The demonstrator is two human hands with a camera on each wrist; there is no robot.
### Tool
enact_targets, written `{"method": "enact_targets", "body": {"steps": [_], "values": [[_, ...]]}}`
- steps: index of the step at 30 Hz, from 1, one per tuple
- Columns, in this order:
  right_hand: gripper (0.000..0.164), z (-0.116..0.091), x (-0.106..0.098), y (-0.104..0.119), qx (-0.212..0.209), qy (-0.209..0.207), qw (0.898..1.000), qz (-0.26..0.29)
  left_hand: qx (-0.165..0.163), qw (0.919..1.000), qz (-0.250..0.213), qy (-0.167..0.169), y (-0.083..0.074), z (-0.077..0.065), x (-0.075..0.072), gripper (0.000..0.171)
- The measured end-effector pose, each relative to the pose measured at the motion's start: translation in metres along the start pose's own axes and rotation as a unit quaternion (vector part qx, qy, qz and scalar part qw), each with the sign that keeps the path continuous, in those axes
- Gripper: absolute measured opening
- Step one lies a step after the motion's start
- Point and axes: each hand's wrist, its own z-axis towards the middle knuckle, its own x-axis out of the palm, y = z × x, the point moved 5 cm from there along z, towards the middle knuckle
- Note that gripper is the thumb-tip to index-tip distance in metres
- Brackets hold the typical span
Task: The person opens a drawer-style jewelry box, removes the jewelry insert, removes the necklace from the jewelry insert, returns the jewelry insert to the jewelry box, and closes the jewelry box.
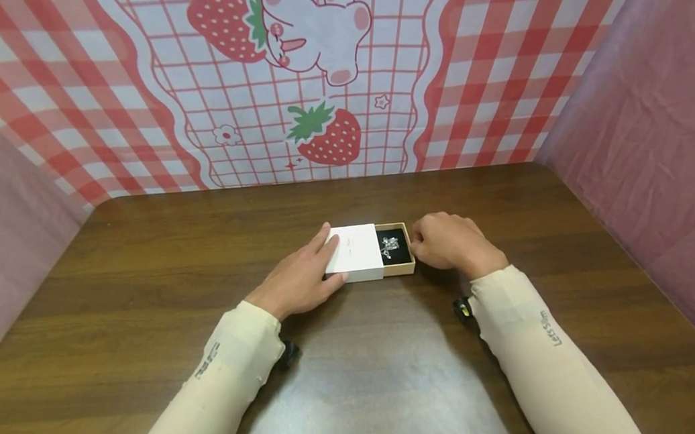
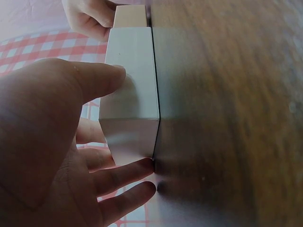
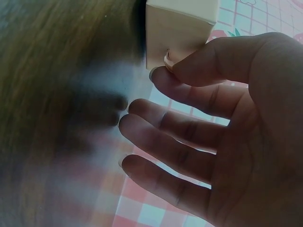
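Observation:
A white sliding box sleeve [image 1: 360, 248] with small print lies flat on the table. From its right end sticks out a beige inner tray [image 1: 399, 270]. Inside the tray, a silvery, sparkling piece of jewellery [image 1: 390, 245] rests on a black insert; the sleeve may cover part of it. My left hand [image 1: 296, 277] holds the sleeve's left end, thumb on the near side and fingers over the top and far end. At the tray's right end, my right hand [image 1: 447, 242] pinches with thumb and forefinger; whether they hold a small tab is hidden. Its other fingers hang loosely bent.
The brown wooden table [image 1: 136, 296] spreads around the box. A red-and-white checked cloth [image 1: 491, 72] with strawberries stands behind it, and pink cloth [image 1: 662, 131] hangs at both sides. Dark wrist devices [image 1: 463, 310] sit under both sleeves' cuffs.

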Motion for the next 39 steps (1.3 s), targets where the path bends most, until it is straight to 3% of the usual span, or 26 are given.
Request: {"method": "enact_targets", "body": {"steps": [17,39], "values": [[0.019,0.0023,-0.0027,-0.0031,0.012,0.007,1.0,0.003,0.003,1.0,-0.006,0.001,-0.0012,0.0007,-0.0028,0.077],[0.017,-0.0013,-0.0029,-0.0028,0.007,-0.043,0.999,0.008,0.008,1.0,0.003,-0.001,0.0005,-0.0012,0.0006,0.076]]}}
